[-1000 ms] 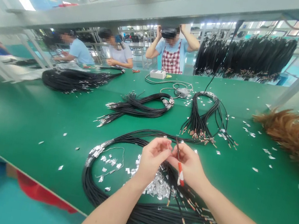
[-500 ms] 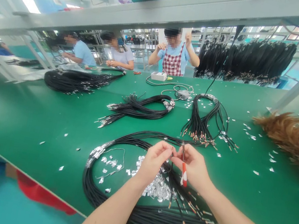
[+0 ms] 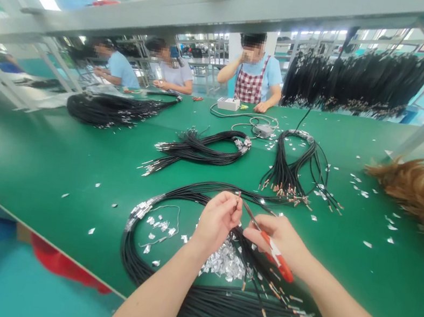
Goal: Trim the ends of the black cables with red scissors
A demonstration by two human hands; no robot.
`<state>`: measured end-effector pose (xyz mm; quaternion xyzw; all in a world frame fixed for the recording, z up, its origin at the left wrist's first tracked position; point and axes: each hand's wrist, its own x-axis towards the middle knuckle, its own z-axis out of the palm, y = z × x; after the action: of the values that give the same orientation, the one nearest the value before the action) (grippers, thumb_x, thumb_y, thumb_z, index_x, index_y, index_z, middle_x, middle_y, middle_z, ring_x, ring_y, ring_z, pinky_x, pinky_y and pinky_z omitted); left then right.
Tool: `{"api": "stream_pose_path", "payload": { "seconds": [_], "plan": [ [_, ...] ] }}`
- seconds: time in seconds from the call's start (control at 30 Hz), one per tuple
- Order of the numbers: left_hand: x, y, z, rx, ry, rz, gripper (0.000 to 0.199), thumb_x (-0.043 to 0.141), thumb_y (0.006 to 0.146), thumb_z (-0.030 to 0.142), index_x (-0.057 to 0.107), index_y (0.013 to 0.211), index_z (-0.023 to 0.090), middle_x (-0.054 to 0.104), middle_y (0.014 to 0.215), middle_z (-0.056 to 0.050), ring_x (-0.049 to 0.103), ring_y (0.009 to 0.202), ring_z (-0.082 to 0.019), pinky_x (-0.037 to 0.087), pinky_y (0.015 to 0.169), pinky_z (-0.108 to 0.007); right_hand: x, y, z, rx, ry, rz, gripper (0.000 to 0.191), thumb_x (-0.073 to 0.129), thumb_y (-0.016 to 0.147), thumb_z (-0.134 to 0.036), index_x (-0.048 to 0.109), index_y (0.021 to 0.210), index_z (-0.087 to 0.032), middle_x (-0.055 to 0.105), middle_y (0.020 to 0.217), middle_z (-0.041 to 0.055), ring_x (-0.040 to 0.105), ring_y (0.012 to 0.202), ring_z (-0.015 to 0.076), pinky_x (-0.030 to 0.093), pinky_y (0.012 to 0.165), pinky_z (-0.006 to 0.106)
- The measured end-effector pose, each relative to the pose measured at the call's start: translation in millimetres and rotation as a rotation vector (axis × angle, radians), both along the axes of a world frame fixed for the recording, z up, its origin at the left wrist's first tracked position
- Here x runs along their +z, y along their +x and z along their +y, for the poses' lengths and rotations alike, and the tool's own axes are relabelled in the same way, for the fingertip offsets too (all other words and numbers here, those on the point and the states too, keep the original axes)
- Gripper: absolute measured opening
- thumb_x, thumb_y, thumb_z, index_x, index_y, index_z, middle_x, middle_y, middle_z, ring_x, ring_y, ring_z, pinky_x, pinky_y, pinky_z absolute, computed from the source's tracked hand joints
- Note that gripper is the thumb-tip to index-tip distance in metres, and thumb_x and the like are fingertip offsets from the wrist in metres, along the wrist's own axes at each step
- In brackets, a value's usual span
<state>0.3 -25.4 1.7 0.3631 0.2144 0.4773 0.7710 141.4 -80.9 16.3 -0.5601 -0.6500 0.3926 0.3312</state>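
My left hand [image 3: 219,215] is closed in a pinch on the stripped end of a black cable, whose reddish tip sticks up above the fingers. In my right hand [image 3: 281,241] lies a slim tool [image 3: 275,256] with a red-and-white handle and a thin dark metal shaft; its exact kind is unclear. The shaft points up and left, its tip close to the cable end. Under both hands curves a large bundle of black cables [image 3: 129,253], bound with silvery tape at the left, its stripped ends fanned out at the lower right. Silvery foil scraps [image 3: 227,262] lie inside the loop.
Two smaller cable bundles [image 3: 213,150] [image 3: 291,161] lie farther back, with a dark bundle [image 3: 113,111] at the left. A brown feathery duster [image 3: 420,189] is at the right. A white box [image 3: 228,104] stands near a co-worker [image 3: 253,75] opposite. A grey shelf beam [image 3: 237,13] crosses above.
My right hand has turned the tool from nearly upright to slanting, its tip now nearer the cable end. My hands have moved slightly apart. The co-worker opposite has lowered one hand to the table.
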Motion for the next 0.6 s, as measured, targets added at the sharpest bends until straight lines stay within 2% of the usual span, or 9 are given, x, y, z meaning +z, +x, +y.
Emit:
{"api": "stream_pose_path", "payload": {
  "seconds": [0.2, 0.4, 0.6],
  "plan": [
    [0.1, 1.9, -3.8, 0.025, 0.065, 0.073, 0.013, 0.056, 0.077, 0.024, 0.052, 0.070, 0.014, 0.050, 0.065, 0.001, 0.039, 0.050, -0.005, 0.024, 0.046, -0.020, 1.3, -2.7, -0.5, 0.039, -0.145, 0.101, 0.026, 0.055, 0.074, -0.039, 0.050, 0.061, -0.016, 0.043, 0.045, -0.0055, 0.039, 0.040, 0.0064, 0.029, 0.040, 0.019],
    [0.7, 2.5, -4.8, 0.086, 0.112, 0.102, 0.014, 0.056, 0.076, 0.025, 0.052, 0.069, 0.014, 0.048, 0.063, 0.002, 0.038, 0.049, -0.005, 0.023, 0.046, -0.021, 7.4, -2.7, -2.5, 0.035, -0.188, 0.167, 0.032, 0.052, 0.075, -0.037, 0.045, 0.052, -0.017, 0.046, 0.040, -0.0051, 0.040, 0.036, 0.0061, 0.032, 0.039, 0.018],
    [0.7, 3.6, -4.2, 0.107, 0.124, 0.144, 0.015, 0.058, 0.074, 0.028, 0.051, 0.069, 0.015, 0.047, 0.061, 0.002, 0.035, 0.048, -0.005, 0.023, 0.047, -0.021, 8.4, -0.4, -2.4, 0.073, -0.219, 0.235, 0.034, 0.054, 0.074, -0.039, 0.045, 0.050, -0.017, 0.048, 0.040, -0.0047, 0.041, 0.036, 0.0064, 0.033, 0.038, 0.019]
  ]
}}
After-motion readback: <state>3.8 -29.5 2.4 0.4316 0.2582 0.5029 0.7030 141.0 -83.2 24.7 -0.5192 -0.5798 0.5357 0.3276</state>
